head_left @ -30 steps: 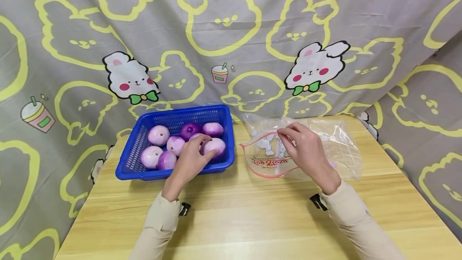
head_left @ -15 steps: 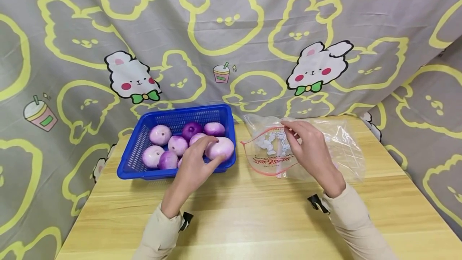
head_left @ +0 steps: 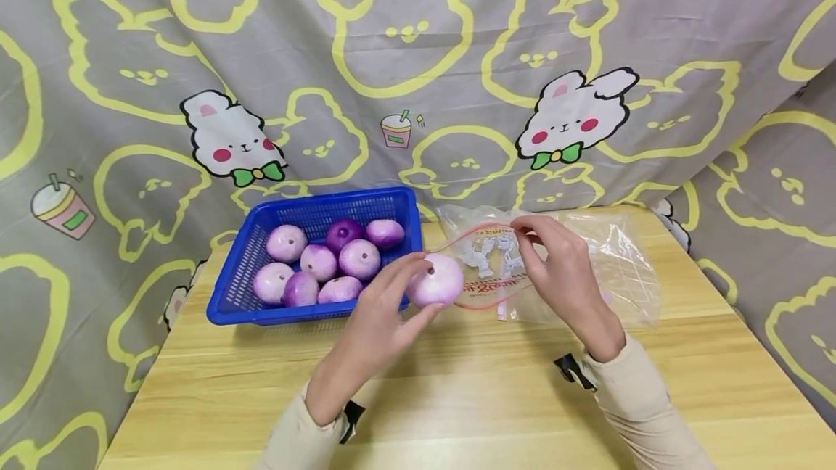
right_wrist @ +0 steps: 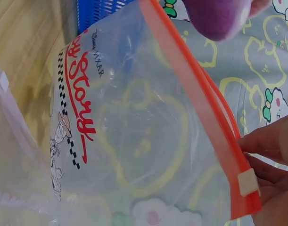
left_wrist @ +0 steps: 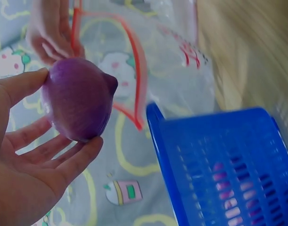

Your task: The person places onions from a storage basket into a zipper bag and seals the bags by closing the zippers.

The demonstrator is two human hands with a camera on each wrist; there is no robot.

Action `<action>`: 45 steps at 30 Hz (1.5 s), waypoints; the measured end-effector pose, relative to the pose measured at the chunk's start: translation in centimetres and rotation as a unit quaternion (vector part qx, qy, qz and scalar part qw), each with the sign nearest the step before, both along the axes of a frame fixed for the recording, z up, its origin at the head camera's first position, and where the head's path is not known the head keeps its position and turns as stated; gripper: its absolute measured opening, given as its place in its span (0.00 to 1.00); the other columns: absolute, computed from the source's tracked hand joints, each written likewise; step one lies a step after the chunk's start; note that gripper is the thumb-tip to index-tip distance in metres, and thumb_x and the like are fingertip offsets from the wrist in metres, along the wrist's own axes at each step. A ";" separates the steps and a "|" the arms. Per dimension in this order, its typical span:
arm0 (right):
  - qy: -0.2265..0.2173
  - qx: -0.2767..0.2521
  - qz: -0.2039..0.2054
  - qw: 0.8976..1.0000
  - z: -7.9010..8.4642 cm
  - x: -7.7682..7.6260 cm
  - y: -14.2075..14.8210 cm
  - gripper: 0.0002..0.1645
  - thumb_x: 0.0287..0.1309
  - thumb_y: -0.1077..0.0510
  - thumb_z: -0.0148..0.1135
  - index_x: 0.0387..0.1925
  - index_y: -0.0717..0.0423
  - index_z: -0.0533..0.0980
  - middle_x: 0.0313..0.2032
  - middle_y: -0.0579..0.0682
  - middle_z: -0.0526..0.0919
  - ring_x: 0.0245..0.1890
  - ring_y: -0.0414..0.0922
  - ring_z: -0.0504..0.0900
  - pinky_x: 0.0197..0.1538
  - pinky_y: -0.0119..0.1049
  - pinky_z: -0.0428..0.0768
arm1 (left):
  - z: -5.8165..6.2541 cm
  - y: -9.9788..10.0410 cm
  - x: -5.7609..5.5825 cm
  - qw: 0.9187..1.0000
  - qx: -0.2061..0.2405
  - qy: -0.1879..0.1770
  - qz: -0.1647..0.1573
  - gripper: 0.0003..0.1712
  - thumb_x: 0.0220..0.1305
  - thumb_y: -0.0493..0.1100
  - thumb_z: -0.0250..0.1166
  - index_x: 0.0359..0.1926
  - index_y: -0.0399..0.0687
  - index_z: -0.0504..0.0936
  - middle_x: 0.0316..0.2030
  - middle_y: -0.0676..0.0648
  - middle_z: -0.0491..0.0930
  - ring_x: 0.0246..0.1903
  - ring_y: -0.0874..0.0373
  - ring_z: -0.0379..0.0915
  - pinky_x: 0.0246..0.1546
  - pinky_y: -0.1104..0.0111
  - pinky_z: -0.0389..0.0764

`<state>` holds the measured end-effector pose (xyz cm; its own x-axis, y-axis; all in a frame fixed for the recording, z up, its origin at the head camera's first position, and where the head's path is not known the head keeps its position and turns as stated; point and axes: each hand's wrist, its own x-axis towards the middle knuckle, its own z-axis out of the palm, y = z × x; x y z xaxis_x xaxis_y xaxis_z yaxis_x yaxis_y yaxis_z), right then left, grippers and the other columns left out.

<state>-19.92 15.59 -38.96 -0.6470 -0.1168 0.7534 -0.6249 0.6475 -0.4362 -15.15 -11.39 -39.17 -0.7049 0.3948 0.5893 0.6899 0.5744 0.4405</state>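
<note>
A person's left hand (head_left: pixel 382 310) holds a peeled purple onion (head_left: pixel 435 280) in curled fingertips, just off the right rim of a blue basket (head_left: pixel 243 273) and at the mouth of a clear zip bag (head_left: pixel 588 267). The right hand (head_left: pixel 562 274) pinches the bag's red-edged upper lip, lifting the opening above the wooden table (head_left: pixel 457 397). Seven more onions lie in the basket.

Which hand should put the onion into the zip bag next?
Left. The left hand already holds the onion right at the mouth of the zip bag; the right hand is busy pinching the bag's rim open.
</note>
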 end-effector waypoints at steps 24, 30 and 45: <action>0.024 0.001 -0.008 1.000 -0.2 0.4 -1.5 0.11 0.57 0.73 0.63 0.42 0.66 0.83 0.36 0.58 0.82 0.33 0.49 0.81 0.36 0.41 0.81 | -2.6 6.1 -1.3 0.982 -0.176 0.072 -0.003 0.29 0.57 0.46 0.73 0.58 0.44 0.75 0.62 0.41 0.73 0.63 0.48 0.68 0.65 0.60 0.70; -0.003 0.009 -0.026 1.000 0.0 0.7 -1.2 0.10 0.59 0.70 0.65 0.43 0.65 0.84 0.33 0.55 0.78 0.29 0.43 0.76 0.30 0.35 0.76 | -3.1 6.2 -1.5 0.979 -0.192 0.072 -0.001 0.28 0.56 0.43 0.73 0.56 0.44 0.75 0.58 0.41 0.75 0.61 0.48 0.69 0.62 0.59 0.73; 0.020 0.039 -0.043 0.998 0.2 0.6 -0.1 0.10 0.60 0.66 0.66 0.44 0.62 0.84 0.29 0.52 0.80 0.21 0.38 0.71 0.23 0.33 0.71 | -3.4 5.8 -0.8 0.972 -0.224 0.071 0.021 0.26 0.58 0.50 0.72 0.54 0.46 0.77 0.59 0.39 0.75 0.59 0.44 0.72 0.61 0.54 0.74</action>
